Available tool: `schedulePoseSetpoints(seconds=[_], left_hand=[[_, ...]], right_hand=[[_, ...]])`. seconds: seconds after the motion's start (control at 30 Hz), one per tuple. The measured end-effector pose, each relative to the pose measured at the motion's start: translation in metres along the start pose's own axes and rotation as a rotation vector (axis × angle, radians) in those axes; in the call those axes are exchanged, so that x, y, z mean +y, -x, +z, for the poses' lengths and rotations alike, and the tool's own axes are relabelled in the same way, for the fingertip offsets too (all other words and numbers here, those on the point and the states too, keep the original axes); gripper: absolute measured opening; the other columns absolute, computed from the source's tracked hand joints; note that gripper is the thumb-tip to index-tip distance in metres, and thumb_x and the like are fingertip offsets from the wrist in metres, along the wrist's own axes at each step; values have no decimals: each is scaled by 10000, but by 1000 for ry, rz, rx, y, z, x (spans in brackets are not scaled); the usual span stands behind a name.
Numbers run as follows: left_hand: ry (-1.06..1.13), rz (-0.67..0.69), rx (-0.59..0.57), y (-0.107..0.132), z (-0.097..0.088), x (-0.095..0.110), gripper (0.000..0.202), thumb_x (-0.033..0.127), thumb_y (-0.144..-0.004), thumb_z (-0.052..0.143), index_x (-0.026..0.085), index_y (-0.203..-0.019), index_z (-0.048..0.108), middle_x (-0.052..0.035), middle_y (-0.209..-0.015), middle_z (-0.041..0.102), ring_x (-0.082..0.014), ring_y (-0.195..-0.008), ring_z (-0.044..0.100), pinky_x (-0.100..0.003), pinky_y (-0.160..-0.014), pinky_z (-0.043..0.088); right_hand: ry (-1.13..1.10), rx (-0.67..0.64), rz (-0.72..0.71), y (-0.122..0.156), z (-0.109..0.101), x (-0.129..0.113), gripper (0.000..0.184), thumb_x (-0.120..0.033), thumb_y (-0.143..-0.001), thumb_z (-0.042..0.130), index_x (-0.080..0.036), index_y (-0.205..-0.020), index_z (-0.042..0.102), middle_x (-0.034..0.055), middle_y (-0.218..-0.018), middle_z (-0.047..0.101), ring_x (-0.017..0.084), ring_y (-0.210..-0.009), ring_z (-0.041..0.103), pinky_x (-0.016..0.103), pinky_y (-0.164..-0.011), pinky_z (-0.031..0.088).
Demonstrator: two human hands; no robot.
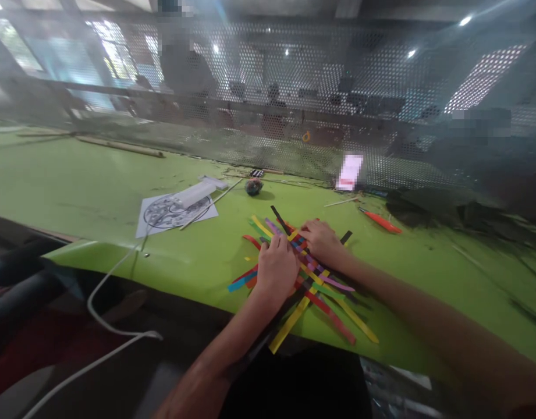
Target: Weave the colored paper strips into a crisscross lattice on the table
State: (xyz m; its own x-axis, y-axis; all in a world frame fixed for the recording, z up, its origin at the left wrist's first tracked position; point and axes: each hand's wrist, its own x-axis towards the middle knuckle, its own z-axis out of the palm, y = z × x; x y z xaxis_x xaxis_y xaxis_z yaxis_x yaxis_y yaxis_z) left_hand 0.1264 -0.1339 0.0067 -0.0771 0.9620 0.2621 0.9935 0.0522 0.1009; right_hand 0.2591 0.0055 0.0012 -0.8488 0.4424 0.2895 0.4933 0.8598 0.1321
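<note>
left hand (276, 266), right hand (322, 240), flat on woven strips (313, 279)

Printed sheet (174, 212), orange cutter (381, 221), white cable (106, 317), mesh screen (320, 87)

We see our left hand (276, 265) palm down, fingers curled and pressed flat, wrist straight, forearm running back toward our body. Our right hand (322, 240) sits just beyond and beside it, palm down too, fingers spread forward, forearm stretching off to the lower right. Hands nearly touching, both bare
</note>
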Motion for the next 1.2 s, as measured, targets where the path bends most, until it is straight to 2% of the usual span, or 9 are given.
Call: schedulePoseSetpoints(seconds=[0.1, 0.23, 0.43, 0.7, 0.9, 1.03, 1.2], left_hand=[[4, -8, 10, 1, 1, 0, 339, 212, -1055, 453, 89, -1257, 696, -204, -1307, 655, -327, -1213, 575, -467, -952, 497], [2, -21, 15, 1, 0, 0, 335, 222, -1048, 467, 92, -1255, 696, -200, -1295, 659, -330, -1197, 574, -467, -951, 495], [-17, -34, 17, 2, 1, -1, 361, 267, -1049, 469, 77, -1252, 699, -195, -1313, 653, -330, -1210, 565, -458, -979, 485], [13, -61, 35, 3, 1, 0, 354, 268, -1037, 488, 91, -1278, 678, -200, -1302, 649, -331, -1209, 552, -455, -1012, 471], [8, -69, 13, 3, 0, 0, 372, 254, -1037, 471, 56, -1269, 684, -218, -1316, 635, -344, -1214, 553, -448, -990, 479], [-2, -64, 17, 3, 1, 1, 373, 235, -1040, 447, 66, -1266, 690, -209, -1319, 643, -339, -1211, 558, -449, -986, 486], [-21, -42, -6, 4, -6, -2, 371, 250, -1048, 457, 71, -1279, 686, -205, -1308, 659, -335, -1197, 573, -446, -985, 497]], right_hand=[[-21, 39, -14, 1, 5, 0, 318, -39, -960, 486, -118, -1050, 780, 167, -1115, 729, 280, -1062, 594, 405, -982, 429], [-117, 82, -64, 2, 10, 3, 375, -21, -936, 477, -108, -1149, 773, 182, -1239, 729, 288, -1169, 593, 429, -1063, 439], [-170, 52, -47, 0, 11, 7, 421, -21, -903, 477, -105, -1202, 762, 176, -1156, 742, 283, -1103, 613, 420, -1027, 459], [-45, -25, -65, 0, 4, 0, 467, -35, -946, 441, -93, -1324, 709, 182, -1136, 759, 293, -1055, 634, 412, -971, 439], [5, 2, -105, 2, 2, -2, 383, -83, -986, 460, -51, -1266, 720, 198, -1048, 764, 301, -1002, 644, 411, -954, 435], [24, 9, -125, 2, 4, -1, 350, -86, -998, 459, -64, -1220, 730, 192, -1069, 762, 288, -1008, 644, 403, -960, 440], [51, -55, -133, -1, 0, -2, 352, -37, -955, 465, -69, -1187, 728, 179, -1041, 762, 283, -967, 640, 385, -922, 459]])
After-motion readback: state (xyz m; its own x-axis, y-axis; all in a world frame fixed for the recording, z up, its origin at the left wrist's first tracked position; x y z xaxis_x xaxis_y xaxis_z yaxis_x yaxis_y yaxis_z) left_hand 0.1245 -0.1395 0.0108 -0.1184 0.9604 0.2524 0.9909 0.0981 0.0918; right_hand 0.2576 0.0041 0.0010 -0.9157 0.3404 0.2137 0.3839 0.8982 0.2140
